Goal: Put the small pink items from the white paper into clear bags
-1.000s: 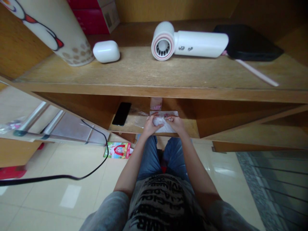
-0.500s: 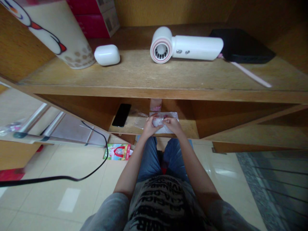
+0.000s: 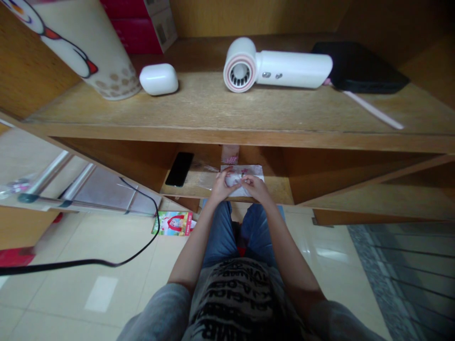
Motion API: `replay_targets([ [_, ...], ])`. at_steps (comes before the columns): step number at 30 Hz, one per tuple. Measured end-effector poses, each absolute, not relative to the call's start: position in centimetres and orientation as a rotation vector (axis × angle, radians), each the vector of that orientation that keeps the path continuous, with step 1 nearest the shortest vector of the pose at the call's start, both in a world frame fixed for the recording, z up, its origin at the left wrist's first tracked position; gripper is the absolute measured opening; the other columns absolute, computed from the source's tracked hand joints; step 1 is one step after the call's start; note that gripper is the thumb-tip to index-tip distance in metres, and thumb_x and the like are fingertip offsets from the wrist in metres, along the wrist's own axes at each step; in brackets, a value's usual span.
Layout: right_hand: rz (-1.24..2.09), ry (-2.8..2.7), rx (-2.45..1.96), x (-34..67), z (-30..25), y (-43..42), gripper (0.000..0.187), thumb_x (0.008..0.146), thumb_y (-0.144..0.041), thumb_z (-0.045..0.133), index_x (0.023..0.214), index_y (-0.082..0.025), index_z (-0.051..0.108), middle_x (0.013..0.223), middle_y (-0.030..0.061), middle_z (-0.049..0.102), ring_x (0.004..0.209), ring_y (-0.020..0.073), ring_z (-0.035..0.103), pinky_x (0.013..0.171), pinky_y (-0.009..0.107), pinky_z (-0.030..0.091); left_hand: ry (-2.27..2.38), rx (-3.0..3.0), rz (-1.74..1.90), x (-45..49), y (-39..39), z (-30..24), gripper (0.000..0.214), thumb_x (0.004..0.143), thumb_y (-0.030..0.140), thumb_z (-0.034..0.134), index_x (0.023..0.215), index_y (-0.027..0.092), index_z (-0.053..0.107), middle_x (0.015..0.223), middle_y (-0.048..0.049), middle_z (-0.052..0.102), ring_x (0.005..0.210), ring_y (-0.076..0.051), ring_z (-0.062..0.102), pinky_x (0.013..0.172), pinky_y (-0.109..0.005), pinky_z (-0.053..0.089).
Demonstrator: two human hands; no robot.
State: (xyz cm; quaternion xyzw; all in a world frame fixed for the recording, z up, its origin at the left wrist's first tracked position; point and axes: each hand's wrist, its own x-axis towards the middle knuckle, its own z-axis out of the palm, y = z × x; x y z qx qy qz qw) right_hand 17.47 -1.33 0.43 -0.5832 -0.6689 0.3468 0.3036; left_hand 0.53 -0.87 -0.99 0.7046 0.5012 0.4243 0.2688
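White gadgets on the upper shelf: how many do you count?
2: a hair dryer near the middle of the upper shelf, and an earbud case to its left. Any others behind them would be hidden.

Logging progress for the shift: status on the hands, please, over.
Left hand and right hand both pinching crumpled white packet. Packet on lower wooden shelf. Black smartphone lying to the left, not touching.

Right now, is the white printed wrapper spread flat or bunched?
Partly bunched: the white printed wrapper lies flat on the wooden shelf except where the left hand and right hand pinch its middle.
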Motion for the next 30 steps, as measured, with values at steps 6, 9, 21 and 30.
replay_targets([
  [6,0.863,-1.798,-1.465,16.8,1.9,-1.6,0.021,0.082,-0.036,0.049,0.084,-0.02,0.063,0.079,0.0024,0.065,0.071,0.0153,0.058,0.065,0.025,0.041,1.34,1.74,1.264,0.6,-1.5,-0.2,0.059,0.066,0.043,0.072,0.116,0.02,0.051,0.111,-0.0093,0.059,0.094,-0.019,0.057,0.075,-0.031,0.05],
  [9,0.725,-1.85,-1.465,16.8,3.4,-1.9,0.024,0.086,-0.037,0.045,0.088,-0.02,0.063,0.084,0.0049,0.066,0.077,0.0172,0.058,0.07,0.027,0.042,1.296,1.499,1.433,0.3,-1.8,0.2,0.043,0.074,0.043,0.063,0.108,0.018,0.054,0.109,-0.0105,0.059,0.09,-0.017,0.06,0.071,-0.029,0.051],
  [21,0.537,-2.073,-1.348,18.4,10.2,-3.3,0.023,0.089,-0.033,0.044,0.092,-0.023,0.064,0.095,0.0047,0.068,0.09,0.0203,0.061,0.082,0.032,0.041,1.377,1.595,1.447,-0.4,-1.7,3.8,0.039,0.078,0.043,0.06,0.108,0.019,0.057,0.112,-0.0089,0.061,0.104,-0.019,0.056,0.092,-0.035,0.043],
  [30,0.944,-1.42,-1.235,16.7,6.5,-3.5,0.035,0.083,-0.045,0.05,0.108,-0.02,0.053,0.082,0.004,0.066,0.077,0.0175,0.061,0.071,0.03,0.047,1.283,1.424,1.385,2.6,-3.4,4.5,0.033,0.086,0.048,0.044,0.073,0.018,0.052,0.058,0.0037,0.046,0.053,-0.009,0.044,0.052,-0.02,0.035],
])
